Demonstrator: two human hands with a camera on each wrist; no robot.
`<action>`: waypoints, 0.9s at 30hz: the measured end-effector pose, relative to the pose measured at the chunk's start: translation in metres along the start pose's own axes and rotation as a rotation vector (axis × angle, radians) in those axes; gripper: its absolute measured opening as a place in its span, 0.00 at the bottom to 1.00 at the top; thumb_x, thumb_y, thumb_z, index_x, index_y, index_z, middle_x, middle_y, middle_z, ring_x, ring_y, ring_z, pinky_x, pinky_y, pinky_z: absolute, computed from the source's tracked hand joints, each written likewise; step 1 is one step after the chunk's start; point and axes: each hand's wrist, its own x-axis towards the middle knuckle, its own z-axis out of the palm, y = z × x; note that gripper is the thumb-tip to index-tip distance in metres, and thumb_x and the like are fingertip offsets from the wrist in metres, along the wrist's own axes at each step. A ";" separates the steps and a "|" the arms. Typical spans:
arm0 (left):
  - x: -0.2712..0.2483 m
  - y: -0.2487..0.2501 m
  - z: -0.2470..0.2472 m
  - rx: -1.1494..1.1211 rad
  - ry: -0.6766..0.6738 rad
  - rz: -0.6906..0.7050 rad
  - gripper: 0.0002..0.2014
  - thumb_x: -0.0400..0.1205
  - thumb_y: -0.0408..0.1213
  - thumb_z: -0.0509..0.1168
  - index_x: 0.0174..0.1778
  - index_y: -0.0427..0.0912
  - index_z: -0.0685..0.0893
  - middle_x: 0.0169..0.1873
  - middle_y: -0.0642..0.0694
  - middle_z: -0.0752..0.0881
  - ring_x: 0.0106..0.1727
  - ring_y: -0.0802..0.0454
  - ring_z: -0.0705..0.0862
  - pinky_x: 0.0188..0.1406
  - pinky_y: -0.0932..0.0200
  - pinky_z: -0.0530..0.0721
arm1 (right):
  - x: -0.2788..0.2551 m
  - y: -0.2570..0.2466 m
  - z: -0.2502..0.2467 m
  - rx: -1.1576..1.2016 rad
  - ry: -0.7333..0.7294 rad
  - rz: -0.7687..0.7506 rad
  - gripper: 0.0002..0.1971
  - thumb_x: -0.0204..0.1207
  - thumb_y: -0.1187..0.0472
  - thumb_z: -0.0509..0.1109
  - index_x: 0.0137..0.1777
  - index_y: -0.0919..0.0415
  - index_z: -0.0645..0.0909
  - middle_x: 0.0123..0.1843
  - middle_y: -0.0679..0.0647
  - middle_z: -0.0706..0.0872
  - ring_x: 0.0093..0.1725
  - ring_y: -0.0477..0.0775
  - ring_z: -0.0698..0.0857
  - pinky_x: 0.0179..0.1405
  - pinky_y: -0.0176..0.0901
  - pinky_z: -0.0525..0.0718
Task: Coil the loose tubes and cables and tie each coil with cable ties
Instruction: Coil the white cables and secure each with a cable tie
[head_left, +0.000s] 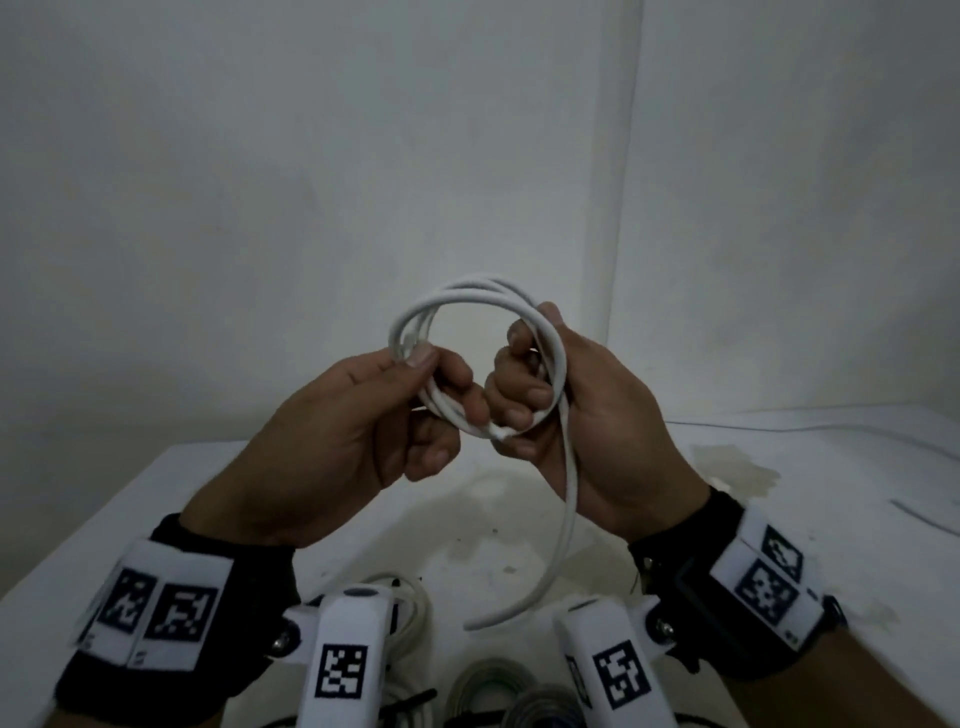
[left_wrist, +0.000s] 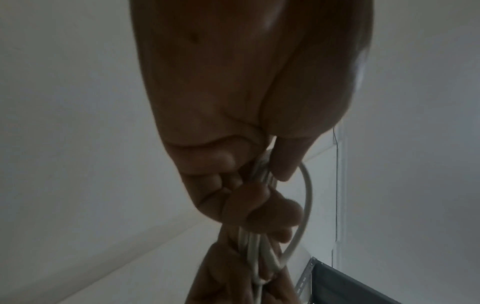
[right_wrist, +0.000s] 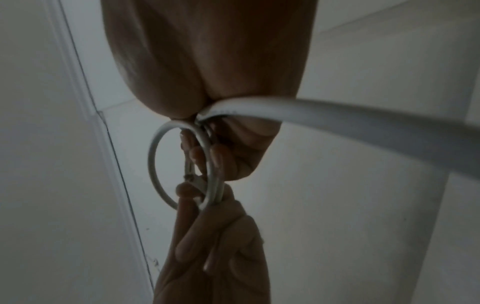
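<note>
A white cable (head_left: 470, 291) is wound into a small coil of several loops, held up in the air above the table. My left hand (head_left: 415, 384) pinches the coil's left and lower side between thumb and fingers. My right hand (head_left: 524, 384) grips the coil's right side, fingers curled round the strands. A loose tail (head_left: 563, 530) of the cable hangs from my right hand down toward the table. In the left wrist view the coil (left_wrist: 307, 195) passes between my fingers. In the right wrist view the coil (right_wrist: 155, 164) forms a ring, and the tail (right_wrist: 363, 125) runs off to the right.
A white table (head_left: 208, 483) with stains lies below, against a white wall. At its near edge, partly hidden by my wrist cameras, lie other coiled cables (head_left: 493, 680) and a white coil (head_left: 410, 597) with black ties. A thin wire (head_left: 831, 426) runs along the back right.
</note>
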 end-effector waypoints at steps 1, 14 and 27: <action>0.000 0.001 0.000 0.010 0.007 0.004 0.16 0.87 0.40 0.54 0.43 0.39 0.85 0.39 0.38 0.85 0.27 0.50 0.76 0.27 0.62 0.75 | 0.000 -0.001 -0.001 0.003 0.008 0.003 0.19 0.91 0.46 0.53 0.47 0.58 0.77 0.30 0.50 0.70 0.30 0.48 0.73 0.25 0.39 0.67; 0.007 -0.005 0.015 -0.224 0.127 0.075 0.12 0.89 0.44 0.53 0.44 0.43 0.76 0.45 0.40 0.88 0.28 0.55 0.75 0.34 0.62 0.74 | -0.001 0.010 -0.004 -0.344 0.056 -0.150 0.16 0.78 0.62 0.73 0.62 0.70 0.86 0.50 0.65 0.91 0.46 0.55 0.89 0.47 0.43 0.87; 0.003 0.002 -0.001 -0.114 0.139 0.009 0.10 0.85 0.40 0.57 0.54 0.41 0.82 0.38 0.47 0.82 0.20 0.58 0.64 0.19 0.63 0.54 | 0.000 0.001 -0.007 -0.251 0.070 -0.019 0.10 0.81 0.57 0.65 0.48 0.63 0.86 0.49 0.64 0.82 0.38 0.53 0.81 0.37 0.45 0.79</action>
